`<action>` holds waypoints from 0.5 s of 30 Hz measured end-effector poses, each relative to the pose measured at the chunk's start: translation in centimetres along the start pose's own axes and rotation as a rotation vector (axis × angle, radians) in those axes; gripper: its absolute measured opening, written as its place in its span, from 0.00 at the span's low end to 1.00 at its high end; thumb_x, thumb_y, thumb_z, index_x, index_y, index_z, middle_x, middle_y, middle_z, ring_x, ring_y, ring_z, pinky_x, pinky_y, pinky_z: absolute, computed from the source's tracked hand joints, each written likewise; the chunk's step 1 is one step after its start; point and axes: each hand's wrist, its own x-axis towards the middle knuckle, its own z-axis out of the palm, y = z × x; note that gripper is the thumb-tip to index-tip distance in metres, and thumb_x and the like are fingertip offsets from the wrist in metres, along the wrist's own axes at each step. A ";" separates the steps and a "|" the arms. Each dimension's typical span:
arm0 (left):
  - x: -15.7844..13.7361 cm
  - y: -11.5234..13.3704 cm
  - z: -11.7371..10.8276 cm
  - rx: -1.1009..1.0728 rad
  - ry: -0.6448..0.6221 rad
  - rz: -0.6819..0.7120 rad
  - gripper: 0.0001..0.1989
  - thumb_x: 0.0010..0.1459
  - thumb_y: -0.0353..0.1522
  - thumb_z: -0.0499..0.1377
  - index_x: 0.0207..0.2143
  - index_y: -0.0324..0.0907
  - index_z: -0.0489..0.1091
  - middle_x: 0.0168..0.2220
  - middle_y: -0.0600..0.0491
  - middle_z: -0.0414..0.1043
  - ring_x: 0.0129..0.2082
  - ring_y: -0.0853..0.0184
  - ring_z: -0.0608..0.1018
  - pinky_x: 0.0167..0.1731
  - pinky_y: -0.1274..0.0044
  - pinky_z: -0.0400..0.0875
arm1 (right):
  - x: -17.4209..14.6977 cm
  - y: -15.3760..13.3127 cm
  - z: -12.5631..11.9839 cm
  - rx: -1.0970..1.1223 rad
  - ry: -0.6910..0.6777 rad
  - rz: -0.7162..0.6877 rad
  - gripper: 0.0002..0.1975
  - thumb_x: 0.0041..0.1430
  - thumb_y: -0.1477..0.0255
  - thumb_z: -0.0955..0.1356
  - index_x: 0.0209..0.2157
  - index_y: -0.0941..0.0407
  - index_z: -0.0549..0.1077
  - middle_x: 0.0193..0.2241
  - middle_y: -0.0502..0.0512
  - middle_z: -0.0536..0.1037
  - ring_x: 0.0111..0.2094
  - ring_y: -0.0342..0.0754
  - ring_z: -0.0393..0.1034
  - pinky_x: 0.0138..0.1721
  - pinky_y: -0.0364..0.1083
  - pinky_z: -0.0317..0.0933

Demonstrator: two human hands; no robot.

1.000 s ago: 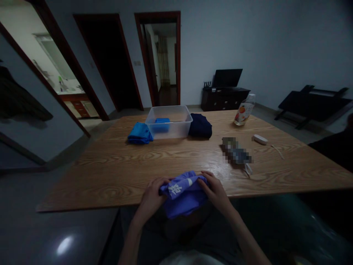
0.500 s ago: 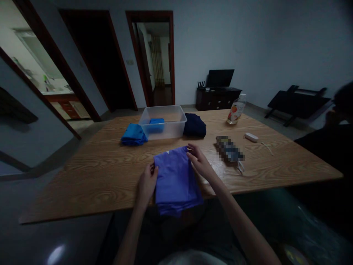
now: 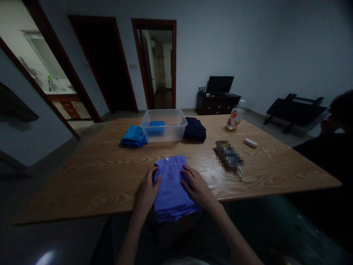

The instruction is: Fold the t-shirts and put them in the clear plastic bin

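Cloth (image 3: 171,189), bunched a second ago, lies flattened under right hand (image 3: 198,185).

Purple cloth (image 3: 172,187): no longer bunched between the hands; now laid out flatter, mostly on the table (image 3: 110,176). Left hand (image 3: 147,189): shifted to its left edge. Right hand (image 3: 197,186): down from its far corner, fingers spread over its right side.

head-worn camera, one: facing forward and down over nearby wooden tabletop (image 3: 96,176), toward far wall (image 3: 215,44).
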 end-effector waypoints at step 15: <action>-0.2 0.2 0.1 0.039 0.010 0.036 0.18 0.70 0.40 0.55 0.59 0.46 0.68 0.61 0.45 0.74 0.60 0.55 0.76 0.62 0.60 0.70 | 0.0 0.3 0.3 0.122 0.051 -0.023 0.13 0.76 0.74 0.63 0.57 0.50 0.72 0.63 0.61 0.72 0.63 0.57 0.67 0.64 0.60 0.64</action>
